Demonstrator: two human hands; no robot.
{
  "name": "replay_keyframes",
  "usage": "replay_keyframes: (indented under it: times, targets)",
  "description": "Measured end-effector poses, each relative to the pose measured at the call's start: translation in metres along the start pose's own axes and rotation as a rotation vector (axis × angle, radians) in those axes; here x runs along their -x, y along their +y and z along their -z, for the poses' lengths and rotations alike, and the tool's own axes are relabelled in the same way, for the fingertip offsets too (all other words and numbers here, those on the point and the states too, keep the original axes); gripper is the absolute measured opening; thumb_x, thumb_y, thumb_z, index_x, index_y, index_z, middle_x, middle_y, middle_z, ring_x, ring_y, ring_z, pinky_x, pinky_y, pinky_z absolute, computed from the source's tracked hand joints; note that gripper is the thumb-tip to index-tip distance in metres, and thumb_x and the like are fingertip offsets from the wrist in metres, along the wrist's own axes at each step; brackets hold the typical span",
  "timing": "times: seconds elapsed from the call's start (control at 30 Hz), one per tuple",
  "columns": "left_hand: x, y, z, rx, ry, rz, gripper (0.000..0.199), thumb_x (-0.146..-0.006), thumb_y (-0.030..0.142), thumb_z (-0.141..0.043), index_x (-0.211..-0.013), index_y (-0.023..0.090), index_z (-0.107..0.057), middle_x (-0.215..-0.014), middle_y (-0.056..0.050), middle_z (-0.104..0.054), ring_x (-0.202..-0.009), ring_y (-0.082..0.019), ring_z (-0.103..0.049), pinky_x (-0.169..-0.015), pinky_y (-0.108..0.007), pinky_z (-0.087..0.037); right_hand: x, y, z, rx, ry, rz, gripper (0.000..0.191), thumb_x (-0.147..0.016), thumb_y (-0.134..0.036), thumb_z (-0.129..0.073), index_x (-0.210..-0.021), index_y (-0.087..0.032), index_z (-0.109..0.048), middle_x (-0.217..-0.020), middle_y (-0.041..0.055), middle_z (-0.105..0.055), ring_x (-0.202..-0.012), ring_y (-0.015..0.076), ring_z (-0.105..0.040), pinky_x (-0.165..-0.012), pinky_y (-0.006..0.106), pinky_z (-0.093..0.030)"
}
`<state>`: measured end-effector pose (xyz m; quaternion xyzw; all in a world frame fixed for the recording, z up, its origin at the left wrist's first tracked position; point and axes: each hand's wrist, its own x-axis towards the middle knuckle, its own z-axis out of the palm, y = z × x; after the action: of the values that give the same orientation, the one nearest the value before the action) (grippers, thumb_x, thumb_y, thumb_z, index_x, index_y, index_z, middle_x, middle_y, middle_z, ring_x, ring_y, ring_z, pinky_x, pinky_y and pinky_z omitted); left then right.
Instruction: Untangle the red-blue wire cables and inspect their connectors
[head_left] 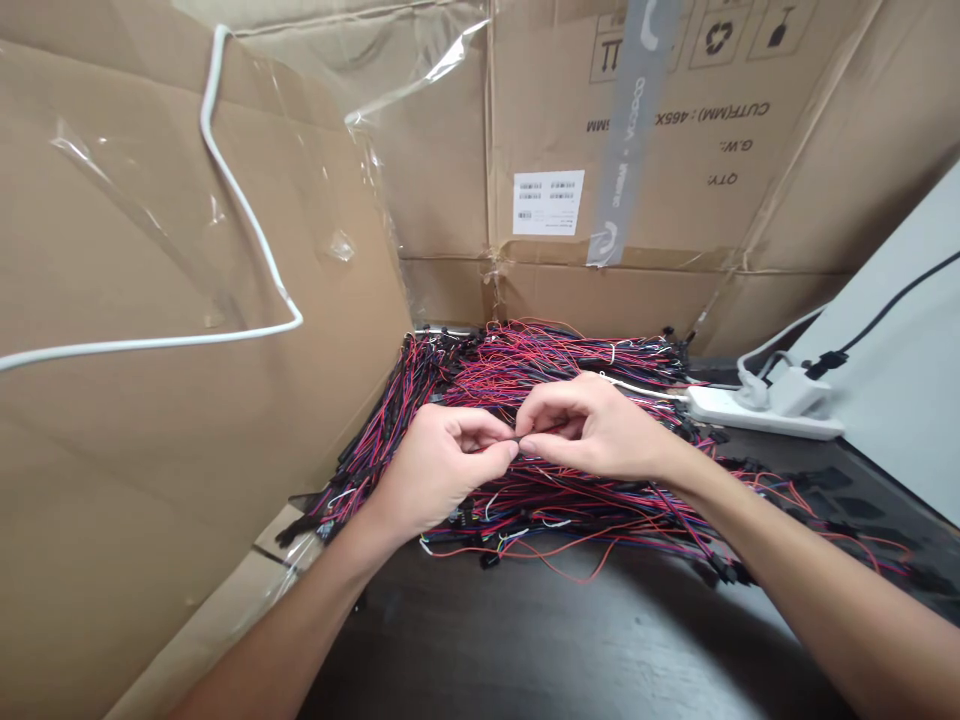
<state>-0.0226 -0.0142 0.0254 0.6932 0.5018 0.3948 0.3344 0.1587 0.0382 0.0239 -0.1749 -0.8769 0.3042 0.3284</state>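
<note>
My left hand [442, 462] and my right hand [589, 428] meet fingertip to fingertip above a heap of thin red, blue and black wires [525, 370]. Thumb and forefinger of each hand are closed in a pinch. Between the fingertips shows a tiny dark piece [517, 440], too small to name. It cannot be told whether it joins the wires below. Small black connectors [490, 561] sit at some of the wire ends. The hands hide the middle of the heap.
A white power strip [765, 410] with plugs in it lies at the right, beside a white panel [907, 340]. Cardboard boxes stand at the left [172, 450] and back [450, 180]. A white cable [251, 215] hangs over the left box. The dark tabletop [525, 640] shows in front.
</note>
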Motion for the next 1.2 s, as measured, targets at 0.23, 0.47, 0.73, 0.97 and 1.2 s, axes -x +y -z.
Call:
replay_keyframes:
  times: [0.23,0.47,0.73,0.97,1.2]
  targets:
    - [0.004,-0.004,-0.003,-0.347,0.125,-0.35,0.015,-0.076,0.014,-0.056,-0.068,0.012,-0.069,-0.057,0.0,-0.06,-0.049,-0.008,-0.049,-0.048,-0.019,-0.038,0.002,0.002,0.001,0.165,0.045,0.148,0.008,-0.075,-0.009,-0.058,-0.07,-0.014,-0.059,-0.052,-0.0058,-0.05,-0.046,0.0051,-0.038,-0.047,0.019,-0.03]
    - [0.003,-0.017,-0.001,-0.72,0.166,-0.731,0.026,-0.088,0.01,-0.045,-0.071,0.012,-0.065,-0.057,0.0,-0.054,-0.05,-0.009,-0.046,-0.053,-0.022,-0.038,0.001,0.01,-0.004,0.379,0.039,0.272,0.015,-0.082,-0.011,-0.049,-0.069,-0.015,-0.054,-0.055,-0.0039,-0.046,-0.05,0.0068,-0.035,-0.051,0.022,-0.027]
    - [0.001,-0.019,0.009,-0.839,0.021,-0.776,0.029,-0.093,0.014,-0.038,-0.072,0.014,-0.058,-0.062,-0.001,-0.056,-0.055,-0.011,-0.052,-0.056,-0.024,-0.041,0.002,0.005,-0.001,0.619,-0.076,0.276,0.026,-0.092,-0.017,-0.04,-0.071,-0.015,-0.055,-0.061,0.0016,-0.054,-0.054,0.0112,-0.039,-0.055,0.027,-0.028]
    - [0.001,-0.019,0.008,-0.868,-0.014,-0.798,0.034,-0.093,0.012,-0.035,-0.064,0.016,-0.052,-0.057,0.001,-0.051,-0.05,-0.011,-0.049,-0.051,-0.026,-0.036,-0.001,0.001,0.001,0.543,-0.132,0.192,0.023,-0.09,-0.015,-0.044,-0.073,-0.014,-0.059,-0.064,0.0021,-0.057,-0.058,0.0118,-0.045,-0.059,0.026,-0.033]
    - [0.001,-0.016,0.006,-0.731,0.001,-0.651,0.022,-0.092,0.022,-0.047,-0.082,0.015,-0.064,-0.065,0.001,-0.064,-0.056,-0.011,-0.059,-0.055,-0.023,-0.041,0.0,-0.005,0.018,0.373,-0.316,0.007,0.018,-0.092,-0.016,-0.051,-0.081,-0.013,-0.064,-0.063,-0.0012,-0.058,-0.056,0.0091,-0.045,-0.06,0.023,-0.033]
